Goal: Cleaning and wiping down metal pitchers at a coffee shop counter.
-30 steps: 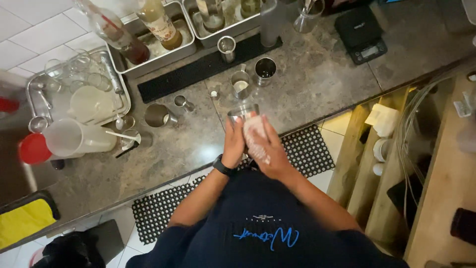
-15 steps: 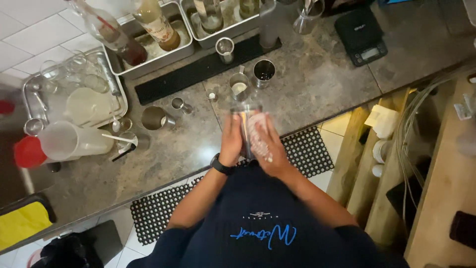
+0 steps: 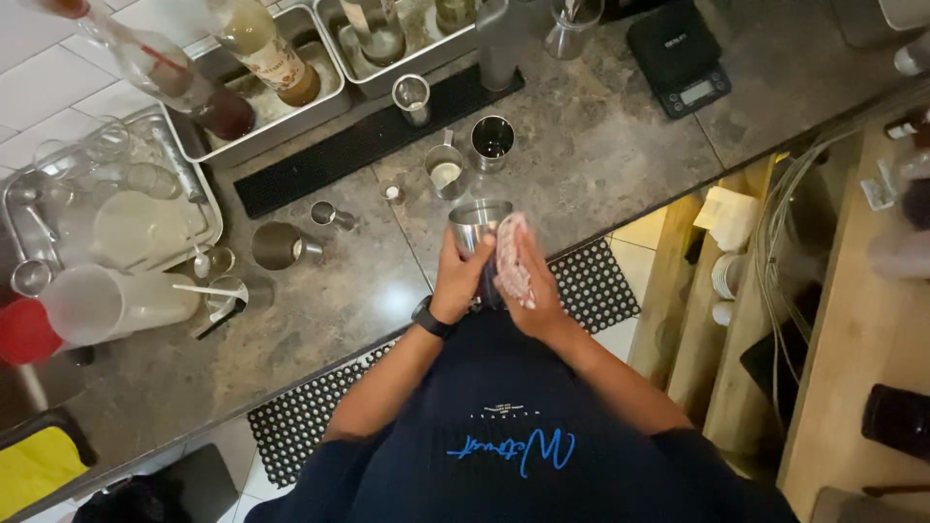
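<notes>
Currently I am standing at the mottled grey stone counter [image 3: 601, 155], which is carrying a long black rubber bar mat [image 3: 368, 140] and a dented steel tray of glassware [image 3: 208, 218] at its left end. I am holding a polished steel shaker tin [image 3: 477, 221] upright above the counter's near edge. My left hand [image 3: 460, 276], black watch at the wrist, is wrapping closed around the tin's left side. My right hand [image 3: 528, 286] is pressing a bunched pink-and-white patterned cloth [image 3: 511, 257] against the tin's right side, fingers curled shut over it. Just beyond the tin, a small steel jigger [image 3: 445, 172] and a dark-lined steel cup [image 3: 492, 138] are standing side by side.
</notes>
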